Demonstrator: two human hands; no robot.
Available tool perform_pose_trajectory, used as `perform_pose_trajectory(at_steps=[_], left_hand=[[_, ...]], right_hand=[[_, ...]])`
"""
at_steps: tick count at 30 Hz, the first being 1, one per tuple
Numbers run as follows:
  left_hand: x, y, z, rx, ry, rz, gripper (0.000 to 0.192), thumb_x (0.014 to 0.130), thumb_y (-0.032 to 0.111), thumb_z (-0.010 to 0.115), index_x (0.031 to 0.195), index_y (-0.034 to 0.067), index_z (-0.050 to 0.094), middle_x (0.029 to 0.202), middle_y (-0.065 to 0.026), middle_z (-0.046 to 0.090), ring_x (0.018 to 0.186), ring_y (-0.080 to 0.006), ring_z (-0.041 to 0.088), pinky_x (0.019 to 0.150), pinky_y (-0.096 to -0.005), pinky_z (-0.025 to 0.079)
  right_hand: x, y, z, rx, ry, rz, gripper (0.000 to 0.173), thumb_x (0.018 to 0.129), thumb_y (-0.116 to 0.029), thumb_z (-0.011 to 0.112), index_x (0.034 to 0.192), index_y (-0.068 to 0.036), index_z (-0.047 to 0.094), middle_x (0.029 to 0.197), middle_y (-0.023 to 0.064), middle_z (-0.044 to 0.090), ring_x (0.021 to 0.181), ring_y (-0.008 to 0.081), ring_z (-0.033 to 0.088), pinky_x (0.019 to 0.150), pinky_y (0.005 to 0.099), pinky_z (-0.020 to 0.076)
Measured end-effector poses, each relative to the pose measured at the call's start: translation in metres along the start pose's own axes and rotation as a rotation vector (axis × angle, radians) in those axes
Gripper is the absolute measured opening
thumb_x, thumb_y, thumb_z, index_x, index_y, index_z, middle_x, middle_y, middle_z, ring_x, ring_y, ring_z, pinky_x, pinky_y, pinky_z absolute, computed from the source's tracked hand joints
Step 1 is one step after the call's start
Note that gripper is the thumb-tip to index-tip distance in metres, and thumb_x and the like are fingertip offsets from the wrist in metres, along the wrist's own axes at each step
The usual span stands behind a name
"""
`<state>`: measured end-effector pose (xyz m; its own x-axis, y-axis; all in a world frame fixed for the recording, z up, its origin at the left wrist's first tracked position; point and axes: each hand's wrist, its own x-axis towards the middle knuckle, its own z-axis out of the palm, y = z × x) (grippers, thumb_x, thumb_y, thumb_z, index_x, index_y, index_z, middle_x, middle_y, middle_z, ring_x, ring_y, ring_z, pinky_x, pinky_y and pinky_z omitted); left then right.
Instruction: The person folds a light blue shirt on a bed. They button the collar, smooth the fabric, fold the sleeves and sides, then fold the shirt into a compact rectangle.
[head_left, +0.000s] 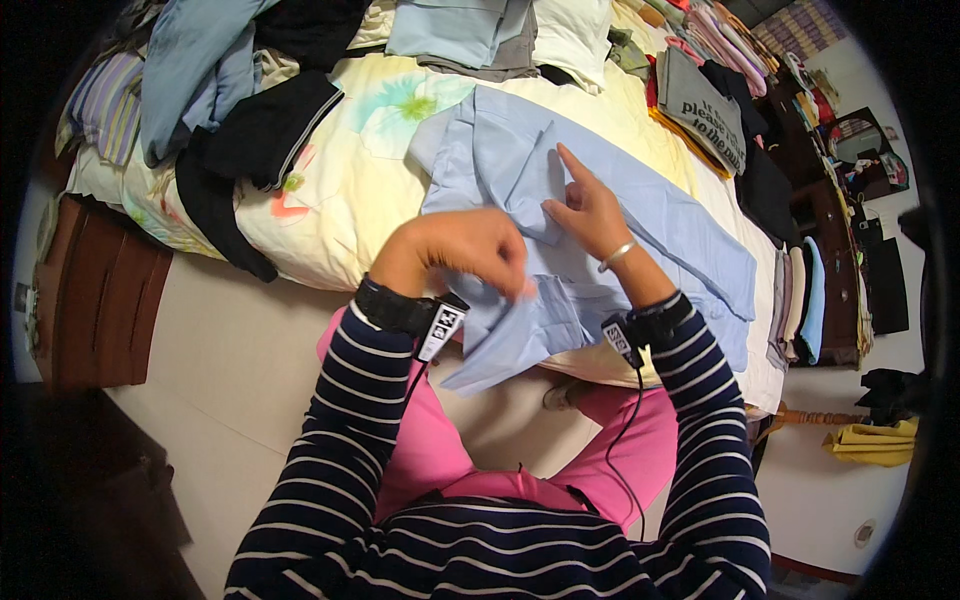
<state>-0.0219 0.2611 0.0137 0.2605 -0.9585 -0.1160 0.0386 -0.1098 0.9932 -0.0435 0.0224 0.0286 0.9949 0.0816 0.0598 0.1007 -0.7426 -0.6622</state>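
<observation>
A light blue long-sleeved garment, apparently a shirt, lies partly spread on the bed in front of me. One corner hangs over the near edge. My left hand is bent at the wrist above its near part, fingers curled down and blurred; whether cloth is pinched in them cannot be told. Over the middle of the garment, my right hand has its index finger stretched out and its thumb apart, beside a raised fold. Nothing is visibly held in it.
Black clothing lies at the left, one piece hanging off the bed. Folded blue clothes sit at the far side, and a grey printed garment at the right. A brown wooden cabinet stands left.
</observation>
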Motion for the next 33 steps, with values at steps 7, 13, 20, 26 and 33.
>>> perform_pose_trajectory(at_steps=[7,13,20,26,33], left_hand=[[0.018,-0.021,-0.020,-0.073,0.903,-0.339,0.056,0.088,0.052,0.074,0.074,-0.002,0.064,0.066,-0.0085,0.064,0.052,-0.0154,0.064,0.046,-0.0264,0.053],[0.033,-0.047,-0.023,-0.066,0.977,-0.071,0.048,0.081,0.038,0.080,0.086,-0.008,0.068,0.079,-0.0170,0.069,0.064,-0.0191,0.066,0.053,-0.0306,0.055],[0.017,-0.028,-0.021,-0.143,0.851,-0.228,0.032,0.080,0.022,0.082,0.094,-0.001,0.064,0.072,-0.0033,0.061,0.053,-0.0118,0.056,0.045,-0.0267,0.047],[-0.001,-0.011,-0.018,0.000,0.828,-0.304,0.049,0.075,0.018,0.085,0.107,-0.009,0.060,0.079,-0.0120,0.066,0.052,-0.0158,0.062,0.043,-0.0286,0.047],[-0.012,-0.008,-0.016,-0.005,0.525,-0.303,0.059,0.074,0.030,0.088,0.099,-0.014,0.057,0.073,-0.0123,0.064,0.051,-0.0135,0.062,0.041,-0.0259,0.044]], right_hand=[[-0.087,-0.036,0.031,0.707,-0.011,0.405,0.079,0.094,-0.005,0.064,0.160,-0.010,0.021,0.076,0.0054,0.067,0.070,0.0165,0.072,0.052,0.0244,0.0519],[-0.109,-0.049,0.046,0.735,-0.247,0.480,0.068,0.098,-0.013,0.060,0.154,0.003,0.025,0.092,0.0130,0.074,0.067,0.0155,0.069,0.055,0.0239,0.0508],[-0.104,-0.009,0.036,0.205,0.165,0.017,0.051,0.090,-0.002,0.066,0.140,-0.003,0.052,0.103,0.0081,0.066,0.075,0.0124,0.062,0.063,0.0244,0.0506],[-0.129,0.009,0.031,0.271,0.125,-0.005,0.052,0.086,0.004,0.067,0.136,-0.005,0.056,0.114,0.0099,0.060,0.082,0.0152,0.060,0.071,0.0253,0.0512],[-0.204,0.009,0.030,0.051,0.337,0.065,0.041,0.085,0.005,0.065,0.126,0.001,0.058,0.109,0.0127,0.057,0.093,0.0170,0.060,0.075,0.0260,0.0518]])
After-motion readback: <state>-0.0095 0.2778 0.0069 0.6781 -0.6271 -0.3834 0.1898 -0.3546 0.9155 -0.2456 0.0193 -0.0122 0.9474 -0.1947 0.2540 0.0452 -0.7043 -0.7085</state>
